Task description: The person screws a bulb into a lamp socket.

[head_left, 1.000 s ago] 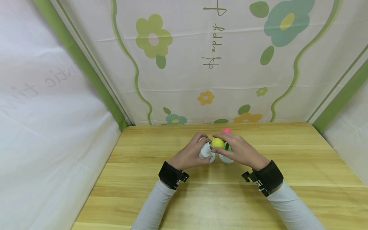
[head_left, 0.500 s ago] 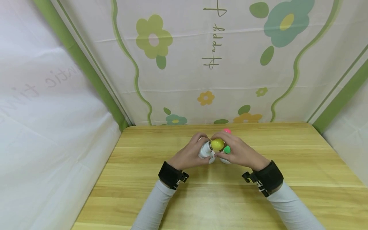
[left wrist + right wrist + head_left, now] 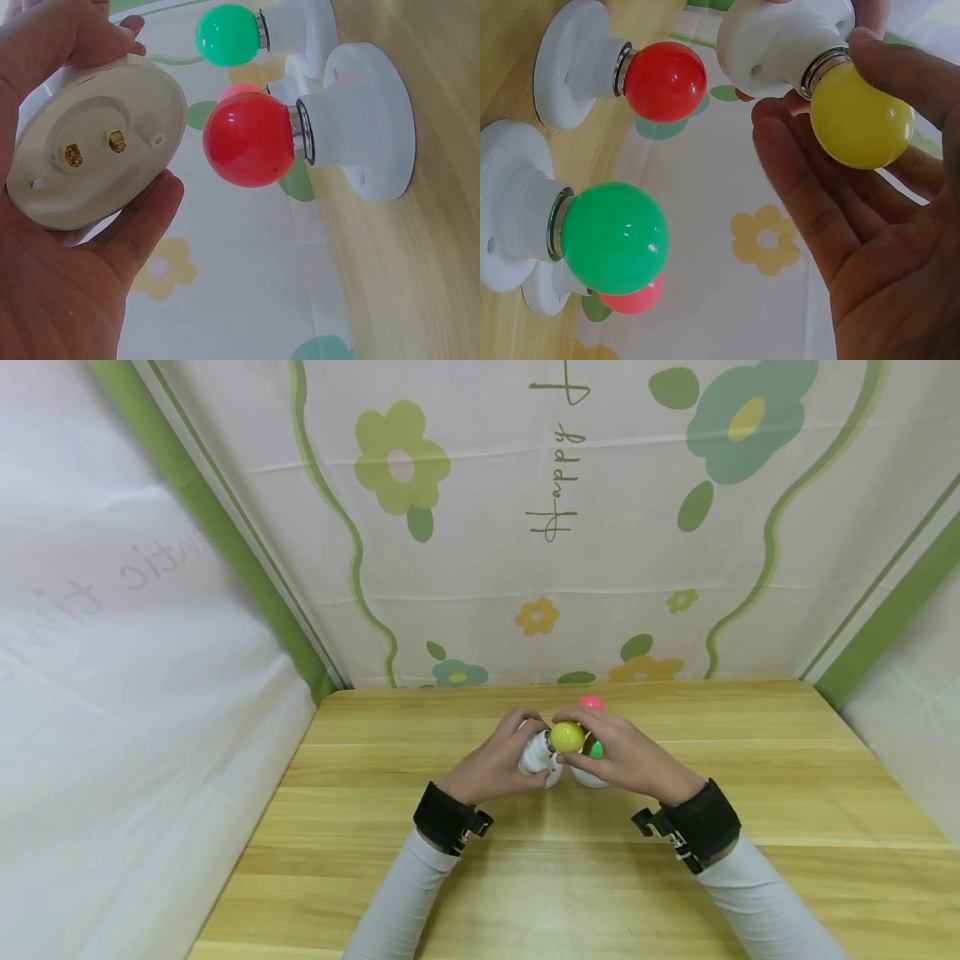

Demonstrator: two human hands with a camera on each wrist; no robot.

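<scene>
My left hand (image 3: 495,762) grips a white lamp socket (image 3: 537,753) and holds it tilted above the wooden table (image 3: 525,877). Its round base (image 3: 94,142) lies in my palm with two brass contacts showing. A yellow bulb (image 3: 567,737) sits in that socket. My right hand (image 3: 622,756) pinches the yellow bulb (image 3: 859,120) between thumb and fingers. Beside my hands, a red bulb (image 3: 247,139), a green bulb (image 3: 615,236) and a pink bulb (image 3: 591,702) stand on the table in their own white sockets.
A flowered cloth backdrop (image 3: 555,518) rises just behind the bulbs, and white cloth walls close both sides. The table's bare wooden top (image 3: 787,777) stretches to the left, right and front of my hands.
My right hand's fingers have shifted slightly around the yellow bulb. The left hand and the bulbs on the table have stayed put.
</scene>
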